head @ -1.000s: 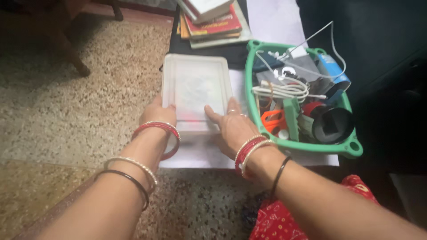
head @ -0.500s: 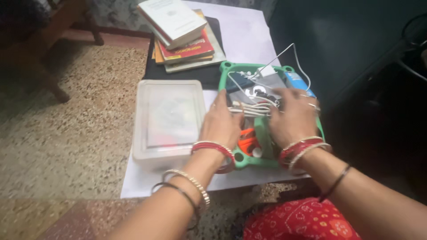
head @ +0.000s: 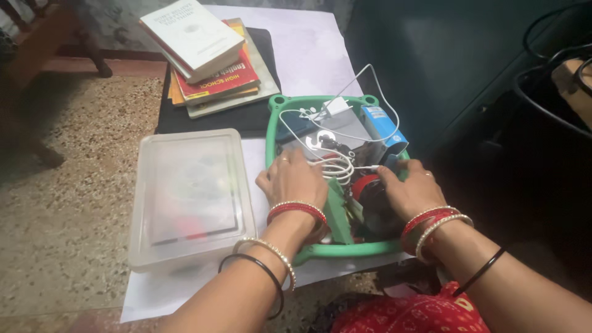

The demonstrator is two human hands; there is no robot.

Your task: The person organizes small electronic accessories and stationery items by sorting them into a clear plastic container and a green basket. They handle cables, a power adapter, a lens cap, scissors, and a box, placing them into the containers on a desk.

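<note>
- I see both hands inside the green basket (head: 320, 250), which stands on the white sheet (head: 185, 290), just beside the clear lidded box (head: 185, 191).
- My left hand (head: 291, 182) lies palm down on the left part of the basket, fingers bent over the things there; I cannot tell if its grip has closed on anything.
- My right hand (head: 407, 191) rests on a dark round thing with a red part (head: 369, 188); the fingers curl around it, but whether they really clamp it I cannot tell.
- The risk I judge first: the white coiled cable (head: 336, 166) lies between the two hands and its loose end runs up to a white charger plug (head: 336, 108). If one hand lifts something, the cable can catch and pull other pieces out.
- The basket is crowded, so a lifted thing may tip the blue box (head: 382, 126) at the far right corner.
- The near rim of the basket sits close to the edge of the sheet; a push toward me could slide it off.
- The basket looks like hard plastic, oval, with round ears at the corners; the content is mixed and partly hidden by my hands.
- The stack of books (head: 206, 55) lies well apart, behind.
</note>
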